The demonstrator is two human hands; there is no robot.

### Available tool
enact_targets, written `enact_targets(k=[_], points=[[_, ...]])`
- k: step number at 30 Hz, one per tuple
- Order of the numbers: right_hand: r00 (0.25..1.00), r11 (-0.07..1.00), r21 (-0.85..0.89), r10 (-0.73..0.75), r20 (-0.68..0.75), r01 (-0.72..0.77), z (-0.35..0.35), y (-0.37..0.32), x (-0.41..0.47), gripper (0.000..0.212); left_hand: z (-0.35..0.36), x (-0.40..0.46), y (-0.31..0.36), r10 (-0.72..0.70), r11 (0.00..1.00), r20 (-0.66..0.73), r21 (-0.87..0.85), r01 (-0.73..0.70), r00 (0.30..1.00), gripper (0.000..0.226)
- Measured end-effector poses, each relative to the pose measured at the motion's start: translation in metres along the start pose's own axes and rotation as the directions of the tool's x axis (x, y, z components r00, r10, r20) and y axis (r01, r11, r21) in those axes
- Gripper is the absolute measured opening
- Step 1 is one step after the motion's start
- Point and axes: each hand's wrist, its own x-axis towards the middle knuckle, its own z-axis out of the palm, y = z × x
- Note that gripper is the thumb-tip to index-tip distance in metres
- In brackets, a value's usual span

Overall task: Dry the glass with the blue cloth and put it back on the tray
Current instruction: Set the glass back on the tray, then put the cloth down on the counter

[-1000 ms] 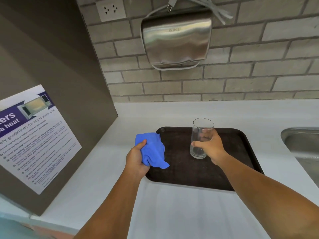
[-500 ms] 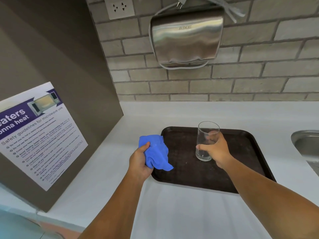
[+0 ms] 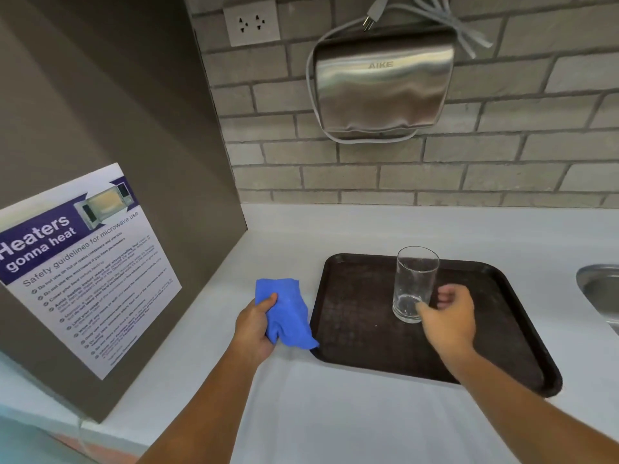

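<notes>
A clear drinking glass (image 3: 415,283) stands upright on the dark brown tray (image 3: 355,316), toward its back middle. My right hand (image 3: 450,313) hovers just to the right of the glass base, fingers curled and apart, blurred, not gripping the glass. My left hand (image 3: 256,324) is at the tray's left edge over the white counter, closed on a crumpled blue cloth (image 3: 284,313) that hangs down toward the tray's corner.
A grey cabinet side with a microwave safety poster (image 3: 80,262) stands at the left. A steel hand dryer (image 3: 382,85) and a socket (image 3: 252,23) are on the brick wall. A steel sink (image 3: 599,289) lies at the right.
My right hand has let go of the glass and pulled back slightly to its right. The glass now stands alone on the tray. The left hand still holds the cloth.
</notes>
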Motion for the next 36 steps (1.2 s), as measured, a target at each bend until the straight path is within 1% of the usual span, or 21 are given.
enact_targets(k=[1, 2, 4, 6, 7, 8, 10, 12, 15, 17, 19, 20, 22, 24, 26, 27, 28, 30, 31, 34, 36], points=[[0.994, 0.995, 0.032, -0.091, -0.057, 0.093, 0.001, 0.0, -0.02, 0.043, -0.009, 0.004, 0.002, -0.002, 1.0, -0.008, 0.018, 0.002, 1.0, 0.019], [0.979, 0.978, 0.063, -0.198, -0.044, 0.2, 0.005, -0.002, -0.043, 0.04, -0.017, 0.008, 0.004, -0.004, 0.999, -0.003, 0.038, 0.004, 1.0, 0.021], [0.908, 0.914, 0.083, -0.404, 0.109, 0.397, 0.022, -0.01, -0.081, 0.036, -0.031, 0.016, 0.007, -0.021, 0.997, 0.012, 0.075, 0.021, 1.0, 0.027], [0.778, 0.827, 0.021, -0.537, 0.325, 0.562, 0.048, -0.023, -0.101, 0.021, -0.044, 0.026, 0.009, -0.065, 0.994, 0.011, 0.09, 0.064, 0.998, 0.033], [0.708, 0.784, -0.022, -0.548, 0.445, 0.621, 0.064, -0.032, -0.106, 0.019, -0.05, 0.029, 0.01, -0.094, 0.991, 0.004, 0.099, 0.093, 0.996, 0.036], [0.639, 0.747, -0.055, -0.526, 0.56, 0.663, 0.08, -0.04, -0.109, 0.023, -0.055, 0.033, 0.011, -0.121, 0.987, 0.001, 0.11, 0.12, 0.993, 0.039], [0.515, 0.682, -0.101, -0.438, 0.737, 0.725, 0.113, -0.053, -0.112, 0.034, -0.062, 0.038, 0.013, -0.135, 0.98, 0.01, 0.146, 0.132, 0.991, 0.04], [0.426, 0.605, -0.161, -0.323, 0.845, 0.78, 0.141, -0.059, -0.114, 0.043, -0.065, 0.041, 0.019, -0.06, 0.972, -0.033, 0.224, 0.065, 0.998, 0.031], [0.327, 0.49, -0.206, -0.174, 0.929, 0.847, 0.165, -0.062, -0.115, 0.056, -0.07, 0.045, 0.025, 0.083, 0.917, -0.177, 0.398, -0.005, 0.981, 0.014], [0.3, 0.458, -0.209, -0.136, 0.944, 0.864, 0.172, -0.061, -0.116, 0.057, -0.075, 0.049, 0.026, 0.168, 0.823, -0.222, 0.567, -0.013, 0.96, 0.009], [0.293, 0.434, -0.21, -0.134, 0.947, 0.876, 0.176, -0.059, -0.117, 0.056, -0.081, 0.051, 0.028, 0.27, 0.666, -0.23, 0.746, -0.009, 0.935, 0.01], [0.291, 0.428, -0.208, -0.137, 0.947, 0.879, 0.176, -0.059, -0.118, 0.056, -0.085, 0.052, 0.029, 0.312, 0.584, -0.224, 0.812, -0.001, 0.923, 0.014], [0.285, 0.411, -0.207, -0.138, 0.949, 0.888, 0.178, -0.059, -0.119, 0.057, -0.092, 0.053, 0.027, 0.372, 0.418, -0.188, 0.908, 0.017, 0.909, 0.037], [0.28, 0.379, -0.212, -0.132, 0.951, 0.901, 0.179, -0.059, -0.121, 0.062, -0.097, 0.052, 0.023, 0.452, 0.245, -0.091, 0.969, -0.025, 0.887, 0.052], [0.276, 0.365, -0.217, -0.12, 0.954, 0.906, 0.179, -0.059, -0.121, 0.065, -0.098, 0.052, 0.015, 0.507, 0.076, 0.086, 0.987, -0.144, 0.857, 0.049], [0.267, 0.36, -0.211, -0.112, 0.957, 0.909, 0.178, -0.059, -0.12, 0.066, -0.098, 0.053, 0.01, 0.474, 0.006, 0.162, 0.982, -0.186, 0.866, 0.046], [0.265, 0.363, -0.212, -0.103, 0.959, 0.907, 0.178, -0.06, -0.12, 0.067, -0.098, 0.055, 0.005, 0.403, -0.048, 0.199, 0.979, -0.197, 0.893, 0.045], [0.255, 0.378, -0.209, -0.078, 0.964, 0.902, 0.176, -0.06, -0.119, 0.068, -0.098, 0.057, -0.002, 0.251, -0.113, 0.171, 0.983, -0.147, 0.953, 0.049], [0.249, 0.39, -0.204, -0.068, 0.966, 0.898, 0.175, -0.06, -0.117, 0.069, -0.099, 0.059, -0.002, 0.206, -0.141, 0.15, 0.982, -0.122, 0.967, 0.051], [0.234, 0.424, -0.193, -0.045, 0.971, 0.885, 0.166, -0.064, -0.109, 0.071, -0.097, 0.058, 0.003, 0.145, -0.178, 0.117, 0.98, -0.09, 0.983, 0.052], [0.249, 0.445, -0.195, -0.064, 0.966, 0.874, 0.155, -0.068, -0.1, 0.071, -0.095, 0.055, 0.009, 0.143, -0.196, 0.083, 0.979, -0.054, 0.986, 0.053]])
